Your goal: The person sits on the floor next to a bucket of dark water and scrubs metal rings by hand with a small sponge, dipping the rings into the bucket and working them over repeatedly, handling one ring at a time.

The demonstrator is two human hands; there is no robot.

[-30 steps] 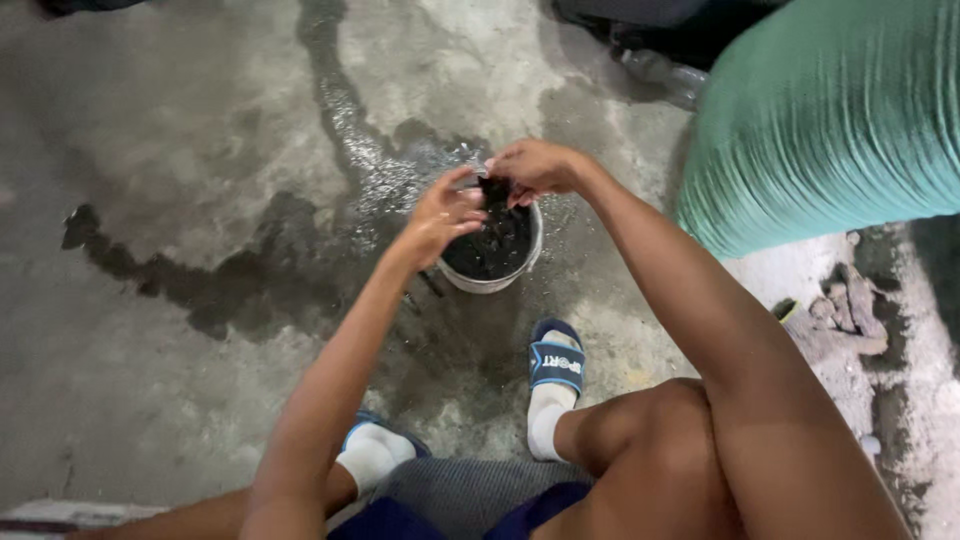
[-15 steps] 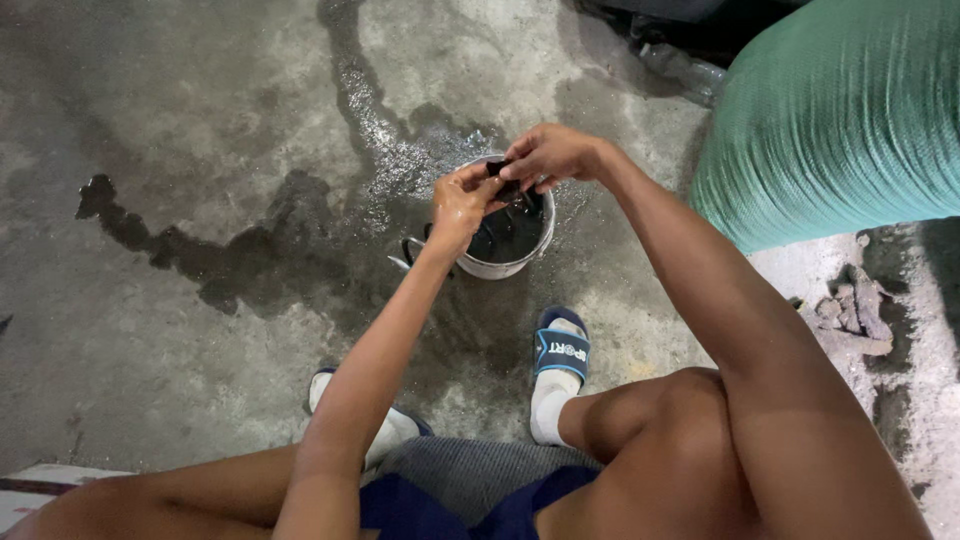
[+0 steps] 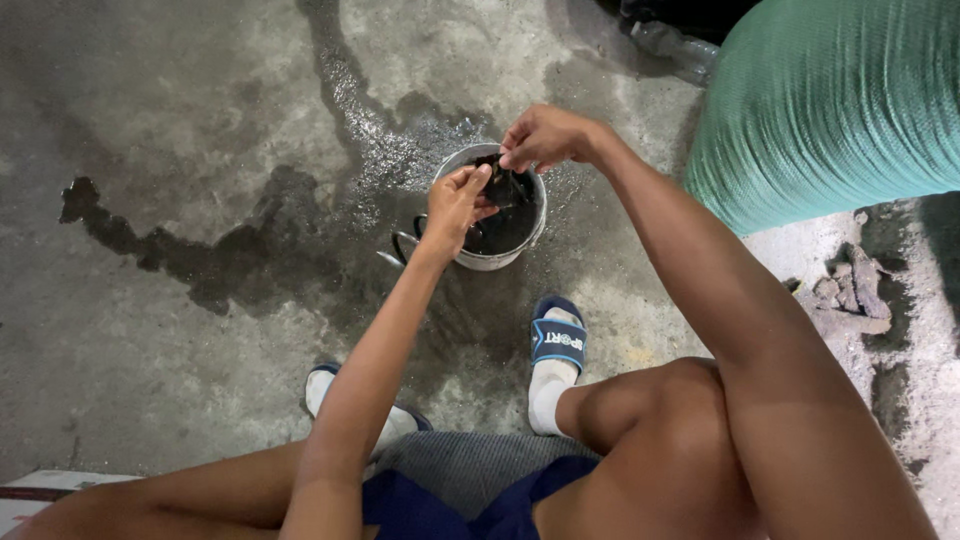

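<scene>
A small white bucket (image 3: 497, 258) of dark liquid stands on the wet concrete floor in front of my feet. Both hands are over its mouth. My left hand (image 3: 458, 203) and my right hand (image 3: 543, 137) together grip a small dark, wet object (image 3: 505, 183) held just above the liquid. What the object is cannot be made out. The bucket's thin handle (image 3: 403, 243) hangs down on its left side.
A dark wet trail (image 3: 250, 245) runs across the concrete to the left of the bucket. A large green woven sack (image 3: 830, 110) lies at the upper right. Rubble (image 3: 850, 295) sits at the right edge. My feet wear white socks and blue slides (image 3: 558, 345).
The view has shifted slightly; my hands stay over the bucket, working the dark object, with my right hand pulling a little up and to the right.
</scene>
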